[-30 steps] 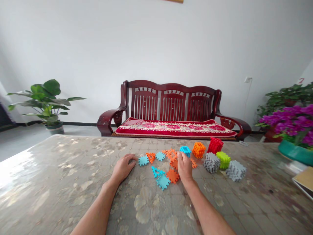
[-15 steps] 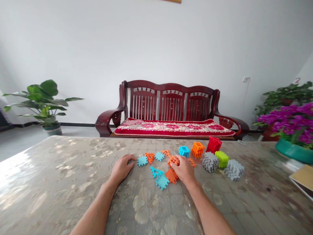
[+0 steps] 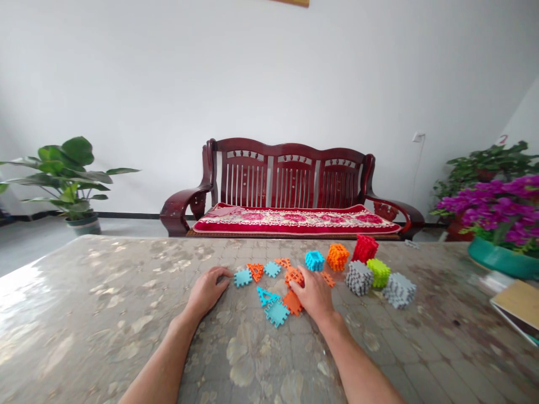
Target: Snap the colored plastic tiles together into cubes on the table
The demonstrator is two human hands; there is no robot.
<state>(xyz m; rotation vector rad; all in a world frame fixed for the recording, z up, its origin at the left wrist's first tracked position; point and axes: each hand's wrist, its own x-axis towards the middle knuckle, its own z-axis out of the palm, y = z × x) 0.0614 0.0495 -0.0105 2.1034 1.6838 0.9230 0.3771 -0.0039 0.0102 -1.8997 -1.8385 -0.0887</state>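
Observation:
My right hand [image 3: 315, 290] has its thumb and fingers on an orange interlocking tile [image 3: 293, 275] and partly covers it. Just below, a solid orange square tile [image 3: 292, 303] touches a light-blue square tile [image 3: 277, 313], beside a bright-blue triangular tile [image 3: 266, 296]. My left hand [image 3: 209, 289] rests on the table with its fingers loosely bent and nothing visible in it. Right by its fingertips lies a light-blue square tile [image 3: 242, 278], followed by an orange triangular tile [image 3: 255, 272], another light-blue square tile [image 3: 272, 269] and an orange triangular tile [image 3: 283, 262].
Stacks of tiles stand right of my right hand: blue [image 3: 314, 260], orange [image 3: 337, 256], red [image 3: 365, 248], green [image 3: 378, 272] and two grey ones [image 3: 359, 278]. A flower pot [image 3: 499, 258] and a book [image 3: 517, 306] are at the table's right edge. A wooden bench [image 3: 295, 179] stands behind.
The whole view has shifted slightly. My right thumb sits a little lower at the orange tile, which looks flatter than before. My left hand stays at rest.

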